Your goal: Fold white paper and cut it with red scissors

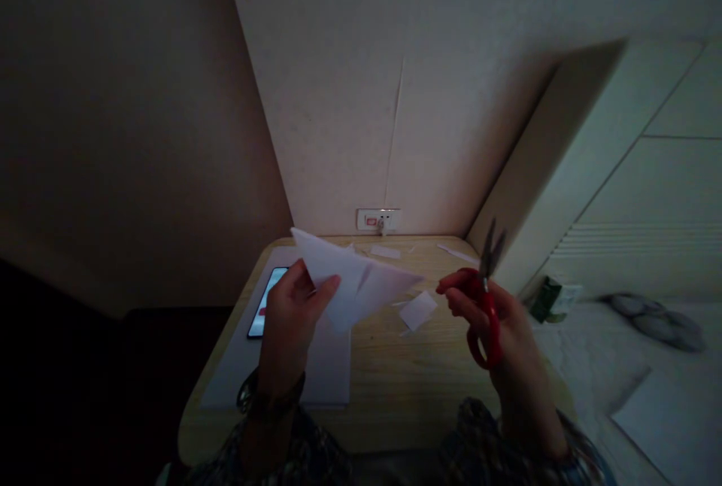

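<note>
The work stands between cuts. The left hand [290, 313] holds a folded white paper [361, 283] up over the far left part of the desk [395, 373], with the thumb on the near face and the other fingers [293, 275] behind it. The folded point juts right. The right hand [496, 320] is closed through the red handles of the scissors [486, 298], gripping them. The blades point up and away, slightly parted, and are well apart from the paper.

For the blades to meet the paper, I judge that they would have to tip down and swing left to its right edge. The left hand would have to steady the fold and turn the wanted edge toward them.

Both forearms come in from the near edge, wrists raised off the desk. The left palm faces right, and the right hand is cocked back at the wrist.

A scrap [418, 311] lies between the hands, with more slivers at the far edge. A flat sheet [332, 373] lies under the left hand, and a lit phone [265, 304] lies just left of it.
</note>
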The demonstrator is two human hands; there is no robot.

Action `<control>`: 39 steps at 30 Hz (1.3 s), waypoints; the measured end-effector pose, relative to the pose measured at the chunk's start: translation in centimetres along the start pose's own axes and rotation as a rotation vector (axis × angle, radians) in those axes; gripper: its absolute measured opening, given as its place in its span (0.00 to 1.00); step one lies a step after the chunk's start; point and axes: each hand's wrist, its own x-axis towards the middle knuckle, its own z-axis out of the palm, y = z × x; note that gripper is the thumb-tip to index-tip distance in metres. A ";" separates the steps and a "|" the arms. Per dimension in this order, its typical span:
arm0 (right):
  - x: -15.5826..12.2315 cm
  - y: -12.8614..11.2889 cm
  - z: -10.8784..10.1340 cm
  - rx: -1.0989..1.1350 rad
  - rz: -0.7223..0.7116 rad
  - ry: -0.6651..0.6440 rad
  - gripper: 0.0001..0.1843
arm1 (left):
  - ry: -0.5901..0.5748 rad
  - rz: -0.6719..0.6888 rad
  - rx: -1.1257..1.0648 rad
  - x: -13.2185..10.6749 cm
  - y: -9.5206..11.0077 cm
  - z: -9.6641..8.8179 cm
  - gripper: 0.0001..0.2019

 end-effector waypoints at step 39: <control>0.5 2.2 0.7 0.239 -0.049 -0.264 0.13 | -0.101 -0.265 -0.052 -0.7 1.4 -0.3 0.11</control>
